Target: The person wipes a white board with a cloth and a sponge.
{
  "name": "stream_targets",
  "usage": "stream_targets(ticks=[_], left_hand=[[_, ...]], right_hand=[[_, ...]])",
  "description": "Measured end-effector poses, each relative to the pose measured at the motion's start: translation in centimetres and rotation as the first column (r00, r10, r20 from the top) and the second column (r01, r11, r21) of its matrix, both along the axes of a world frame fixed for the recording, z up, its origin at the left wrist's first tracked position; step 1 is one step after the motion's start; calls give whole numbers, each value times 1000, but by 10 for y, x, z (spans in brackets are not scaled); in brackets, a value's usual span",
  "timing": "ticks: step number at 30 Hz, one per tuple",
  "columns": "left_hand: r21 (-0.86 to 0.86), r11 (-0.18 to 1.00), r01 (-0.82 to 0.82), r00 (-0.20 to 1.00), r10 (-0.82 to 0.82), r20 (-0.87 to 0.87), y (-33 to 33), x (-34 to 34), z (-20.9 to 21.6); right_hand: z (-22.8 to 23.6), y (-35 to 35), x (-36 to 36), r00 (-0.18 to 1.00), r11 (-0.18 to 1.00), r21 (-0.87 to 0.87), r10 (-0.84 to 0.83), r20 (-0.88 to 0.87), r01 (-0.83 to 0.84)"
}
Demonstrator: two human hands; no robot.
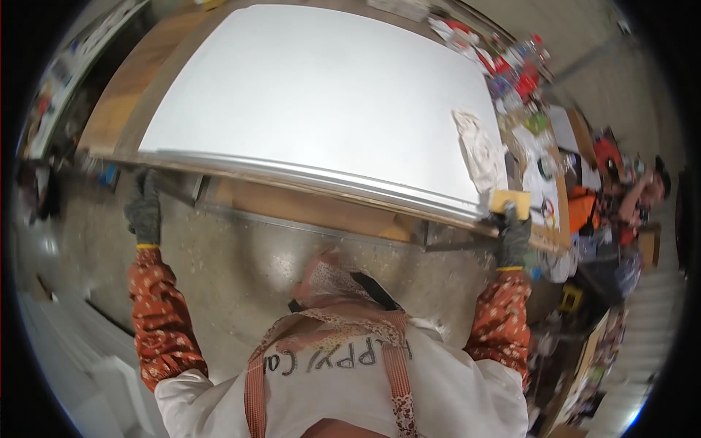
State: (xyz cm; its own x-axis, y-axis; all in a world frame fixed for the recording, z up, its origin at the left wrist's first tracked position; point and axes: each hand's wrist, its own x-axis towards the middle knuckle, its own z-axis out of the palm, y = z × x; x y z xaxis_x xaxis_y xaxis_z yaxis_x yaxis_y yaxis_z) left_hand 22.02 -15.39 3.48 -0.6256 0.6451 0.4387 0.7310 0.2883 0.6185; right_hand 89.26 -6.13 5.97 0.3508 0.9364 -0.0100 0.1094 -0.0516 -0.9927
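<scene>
A large white panel (328,95) lies on the workbench, with silver metal strips (314,174) along its near edge. My left hand (143,209), in a dark grey glove, is at the bench's front edge on the left; its fingers are blurred and partly hidden there. At the right front corner my right hand (514,237), gloved the same way, grips a flat yellow sponge (510,201). One finger shows on top of the sponge. Just beyond it, a crumpled off-white cloth (479,151) rests on the panel's right side.
Brown board (120,102) shows along the bench's left side. Plastic bottles and bags (522,73) crowd the far right. A person (642,193) is at the right, beside an orange item (582,210). Below the bench top is a brown sheet (307,208) above the concrete floor.
</scene>
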Motion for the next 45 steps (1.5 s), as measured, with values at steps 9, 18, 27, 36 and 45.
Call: stream_targets(ticks=[9, 18, 27, 36, 45], left_hand=[[-275, 953, -127, 935, 23, -353, 68, -94, -27], [-174, 984, 39, 921, -103, -376, -32, -110, -33], [36, 999, 11, 935, -23, 355, -113, -45, -27], [-414, 907, -81, 956, -47, -290, -115, -3, 35], [-644, 416, 642, 47, -860, -508, 78, 367, 81]], right_hand=[[-10, 38, 22, 895, 957, 175, -137, -425, 230], [-12, 56, 21, 914, 928, 304, -85, -396, 218], [-23, 61, 27, 930, 947, 274, -62, -362, 170], [-19, 50, 25, 817, 929, 335, 72, -573, 154], [-42, -92, 27, 919, 823, 549, -319, 231, 148]])
